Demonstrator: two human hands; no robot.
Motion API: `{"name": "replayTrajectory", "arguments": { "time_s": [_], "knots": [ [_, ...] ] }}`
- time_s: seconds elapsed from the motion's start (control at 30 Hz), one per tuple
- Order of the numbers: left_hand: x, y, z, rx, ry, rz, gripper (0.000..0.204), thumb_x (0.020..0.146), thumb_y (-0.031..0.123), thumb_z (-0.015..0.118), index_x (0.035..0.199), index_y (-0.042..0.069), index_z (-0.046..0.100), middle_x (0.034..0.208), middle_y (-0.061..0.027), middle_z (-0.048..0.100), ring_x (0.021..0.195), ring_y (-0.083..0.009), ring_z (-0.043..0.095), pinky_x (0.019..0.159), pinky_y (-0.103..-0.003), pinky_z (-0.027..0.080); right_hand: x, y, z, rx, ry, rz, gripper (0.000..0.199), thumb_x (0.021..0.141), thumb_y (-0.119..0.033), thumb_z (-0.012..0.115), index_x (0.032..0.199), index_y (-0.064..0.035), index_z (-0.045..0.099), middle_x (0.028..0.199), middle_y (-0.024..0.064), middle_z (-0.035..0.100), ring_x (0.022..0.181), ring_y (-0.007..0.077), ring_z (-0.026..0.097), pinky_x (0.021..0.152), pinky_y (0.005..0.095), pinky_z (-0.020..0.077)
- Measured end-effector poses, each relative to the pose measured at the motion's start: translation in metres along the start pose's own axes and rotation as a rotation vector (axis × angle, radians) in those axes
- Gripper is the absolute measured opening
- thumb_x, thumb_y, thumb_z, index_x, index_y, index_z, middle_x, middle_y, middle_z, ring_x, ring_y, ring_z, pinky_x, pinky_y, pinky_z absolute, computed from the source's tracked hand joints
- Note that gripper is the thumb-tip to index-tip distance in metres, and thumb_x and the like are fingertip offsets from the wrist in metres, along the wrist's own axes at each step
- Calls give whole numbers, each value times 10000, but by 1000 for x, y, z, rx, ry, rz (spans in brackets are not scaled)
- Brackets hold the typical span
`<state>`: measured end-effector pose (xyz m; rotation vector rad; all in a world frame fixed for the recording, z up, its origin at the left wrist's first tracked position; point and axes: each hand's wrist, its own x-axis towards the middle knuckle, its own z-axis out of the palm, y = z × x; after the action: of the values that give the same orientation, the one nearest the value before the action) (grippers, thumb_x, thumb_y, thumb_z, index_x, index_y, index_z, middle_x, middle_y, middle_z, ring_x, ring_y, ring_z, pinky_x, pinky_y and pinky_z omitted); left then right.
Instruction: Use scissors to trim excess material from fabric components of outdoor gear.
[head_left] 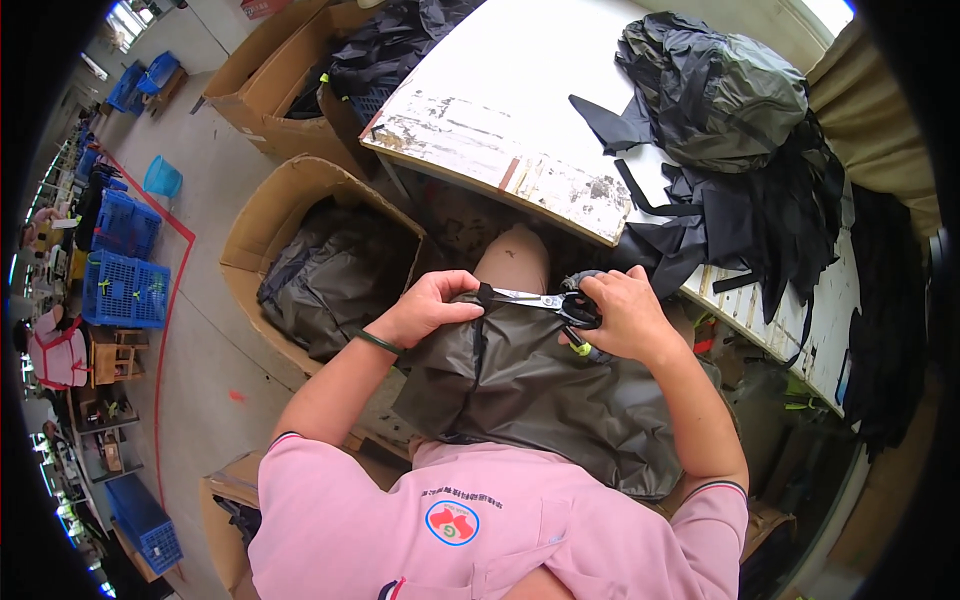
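A sheet of shiny dark olive-grey fabric (545,385) lies across my lap. Its upper edge is pinched between the thumb and fingers of my left hand (438,306), where a small black piece sticks up. My right hand (628,310) grips a pair of scissors (540,299) by the dark handles, which look partly wrapped in grey. The blades point left, and their tips meet the black piece beside my left fingertips. Whether the blades are closed on it I cannot tell. Below my right fingers shows a small yellow-green bit (580,347).
A cardboard box (245,240) of dark fabric stands to the left; another box (270,75) is behind it. Ahead, a worn white table (500,90) bears a bundled grey bag (715,95) and black fabric pieces (740,220). Blue crates (125,290) line the far left.
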<state>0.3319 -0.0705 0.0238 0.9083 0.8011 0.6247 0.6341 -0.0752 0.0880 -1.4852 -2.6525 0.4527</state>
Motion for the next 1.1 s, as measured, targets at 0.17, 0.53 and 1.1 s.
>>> {"name": "replayTrajectory", "arguments": {
  "time_s": [0.17,0.53,1.1],
  "knots": [
    [-2,6,7,40,17,6,158,833,22,698,979,44,642,867,55,616,778,-14,541,726,-188,452,6,-7,-5,1,-1,-29,506,644,-515,803,861,-94,624,811,66,644,830,239,621,738,369,352],
    [-5,7,7,80,27,19,151,832,26,697,972,41,643,863,56,617,776,-13,540,723,-181,446,15,-9,-9,-11,-73,-13,422,668,-454,807,799,-98,623,706,66,639,740,254,627,729,362,357],
    [-231,127,-189,1315,1261,304,252,921,105,607,1151,7,584,1101,-57,604,1037,-159,548,950,-300,419,-38,111,-59,563,476,536,409,765,-326,832,793,-9,575,649,62,581,615,111,490,586,307,440]
  ]
}}
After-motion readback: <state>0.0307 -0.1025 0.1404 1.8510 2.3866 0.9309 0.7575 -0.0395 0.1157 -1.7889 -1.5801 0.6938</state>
